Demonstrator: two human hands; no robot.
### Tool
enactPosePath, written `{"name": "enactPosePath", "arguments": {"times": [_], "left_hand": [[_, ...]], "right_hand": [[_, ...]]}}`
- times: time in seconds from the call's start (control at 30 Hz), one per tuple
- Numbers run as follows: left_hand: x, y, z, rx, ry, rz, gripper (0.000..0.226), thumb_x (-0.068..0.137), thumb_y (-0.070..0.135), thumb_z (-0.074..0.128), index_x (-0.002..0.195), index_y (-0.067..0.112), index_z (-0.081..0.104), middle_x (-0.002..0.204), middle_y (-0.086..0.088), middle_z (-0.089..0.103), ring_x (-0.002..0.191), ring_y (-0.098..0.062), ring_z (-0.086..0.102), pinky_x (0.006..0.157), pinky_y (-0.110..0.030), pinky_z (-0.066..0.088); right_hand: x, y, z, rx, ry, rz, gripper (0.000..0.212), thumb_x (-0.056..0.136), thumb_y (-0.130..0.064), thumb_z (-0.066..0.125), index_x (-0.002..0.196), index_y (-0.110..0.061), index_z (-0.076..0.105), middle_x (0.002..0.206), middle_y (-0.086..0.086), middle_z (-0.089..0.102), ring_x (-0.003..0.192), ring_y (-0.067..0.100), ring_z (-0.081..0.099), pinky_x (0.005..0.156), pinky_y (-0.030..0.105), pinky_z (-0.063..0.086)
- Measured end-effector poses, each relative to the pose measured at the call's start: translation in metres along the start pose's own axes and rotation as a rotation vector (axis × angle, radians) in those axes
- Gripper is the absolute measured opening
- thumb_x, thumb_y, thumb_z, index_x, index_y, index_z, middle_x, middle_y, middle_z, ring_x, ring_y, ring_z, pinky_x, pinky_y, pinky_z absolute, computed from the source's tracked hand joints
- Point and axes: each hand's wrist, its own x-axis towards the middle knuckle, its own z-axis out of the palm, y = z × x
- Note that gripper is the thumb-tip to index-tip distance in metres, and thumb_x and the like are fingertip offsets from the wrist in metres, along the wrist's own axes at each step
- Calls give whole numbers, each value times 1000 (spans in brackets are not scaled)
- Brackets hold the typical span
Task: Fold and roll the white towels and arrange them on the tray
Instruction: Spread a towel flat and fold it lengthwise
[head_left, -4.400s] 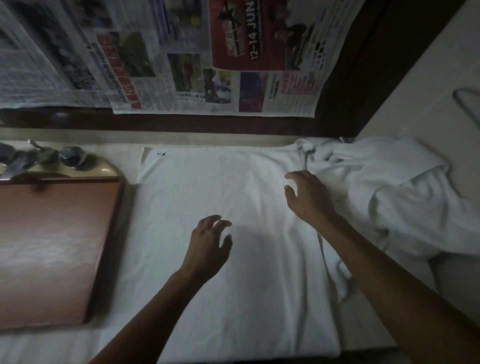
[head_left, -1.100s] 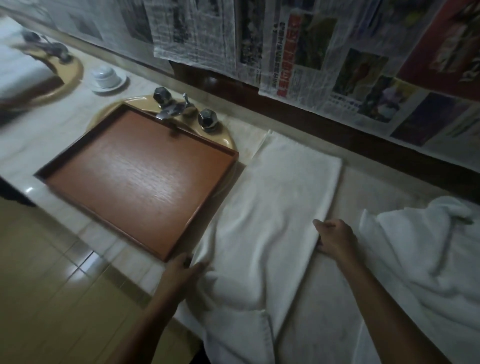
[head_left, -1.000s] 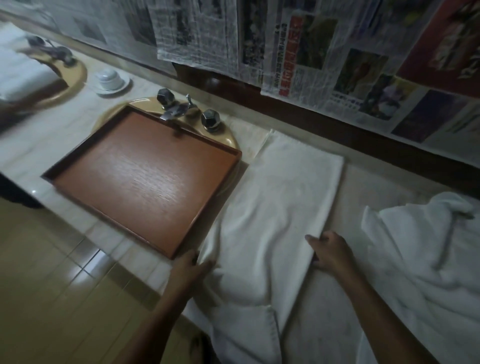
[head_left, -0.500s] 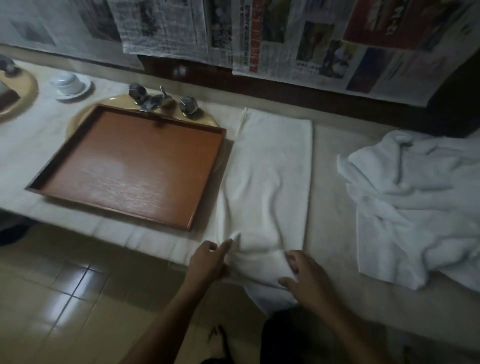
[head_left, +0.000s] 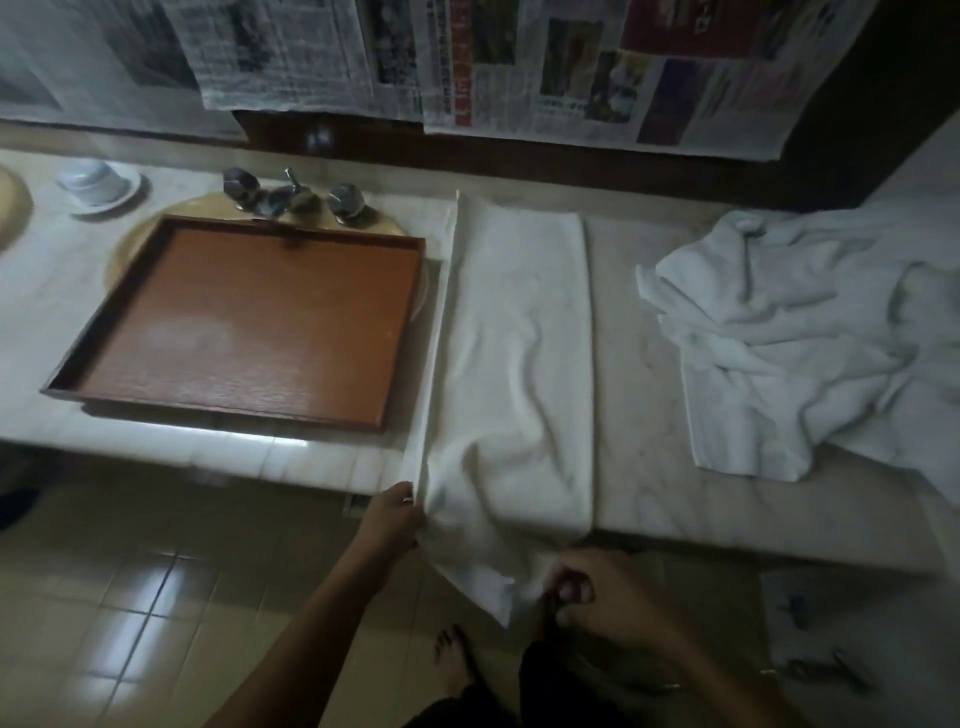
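Both hands hold the near end of a folded white towel at the counter's edge.

At the far left a white cup (head_left: 97, 179) sits on a saucer. Right of it the brown tray (head_left: 249, 322) lies flat on the counter (head_left: 641, 415), with the taps (head_left: 291, 197) just beyond its far rim. Just right of the tray, the folded towel (head_left: 519, 353) stretches as a long strip from the wall to the near edge, its end hanging off. The left hand (head_left: 390, 514) pinches the strip's left edge at the counter lip, fingers pressed together. The right hand (head_left: 597, 587), lower and nearer, curls its fingers round the hanging corner. Well apart at the right lies a crumpled pile of towels (head_left: 789, 338).
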Motion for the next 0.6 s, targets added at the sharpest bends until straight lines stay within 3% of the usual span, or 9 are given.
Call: {"name": "enactPosePath", "arguments": {"times": [0.1, 0.17, 0.27, 0.33, 0.4, 0.47, 0.53, 0.6], "left_hand": [[0, 4, -2, 150, 40, 104, 17, 84, 14, 65, 100, 14, 68, 95, -14, 74, 85, -33, 73, 76, -53, 63], [2, 13, -1, 216, 111, 152, 17, 93, 11, 56, 109, 14, 59, 100, -11, 70, 87, -28, 71, 74, -47, 63], [6, 29, 5, 168, 209, 177, 19, 98, 22, 63, 115, 17, 57, 100, -7, 70, 83, -20, 71, 64, -34, 60], [10, 42, 8, 174, 229, 148, 31, 93, 41, 71, 112, 19, 61, 98, -3, 68, 86, -19, 68, 70, -35, 58], [17, 49, 8, 239, 217, 127, 47, 87, 57, 72, 104, 14, 69, 94, -3, 70, 88, -23, 67, 78, -36, 56], [22, 52, 4, 204, 152, 129, 62, 84, 65, 71, 90, 2, 73, 79, -7, 70, 76, -26, 69, 71, -37, 54], [19, 57, 0, 93, 79, 146, 50, 90, 49, 72, 90, 0, 75, 82, -16, 74, 80, -35, 73, 74, -48, 59], [11, 59, -4, -30, -6, 184, 28, 94, 30, 71, 95, 3, 75, 94, -23, 74, 90, -40, 74, 85, -53, 59]], "right_hand": [[20, 1, -18, 130, 320, 125, 16, 84, -25, 77, 93, -37, 70, 82, -19, 72, 76, -4, 66, 74, 20, 50], [42, 0, -37, 188, 530, 263, 19, 89, -30, 76, 106, -25, 70, 99, -6, 75, 92, 14, 71, 81, 27, 51], [75, -4, -61, 190, 559, 412, 55, 92, -44, 73, 128, -5, 57, 123, 13, 68, 114, 33, 64, 84, 32, 44], [90, -8, -66, 168, 518, 473, 65, 92, -51, 71, 130, -1, 53, 126, 18, 65, 118, 37, 62, 81, 33, 41], [100, -9, -69, 137, 517, 479, 55, 90, -54, 72, 114, -5, 61, 107, 14, 69, 107, 36, 66, 75, 31, 42], [103, -7, -74, 108, 515, 458, 40, 89, -50, 74, 86, -11, 66, 78, 3, 65, 80, 27, 67, 67, 30, 43], [100, -5, -81, 122, 489, 443, 39, 92, -45, 73, 71, -13, 65, 66, 0, 61, 63, 16, 56, 59, 30, 38], [93, -1, -87, 202, 498, 416, 39, 92, -43, 71, 71, -11, 65, 68, 3, 64, 66, 17, 58, 57, 29, 37]]}}
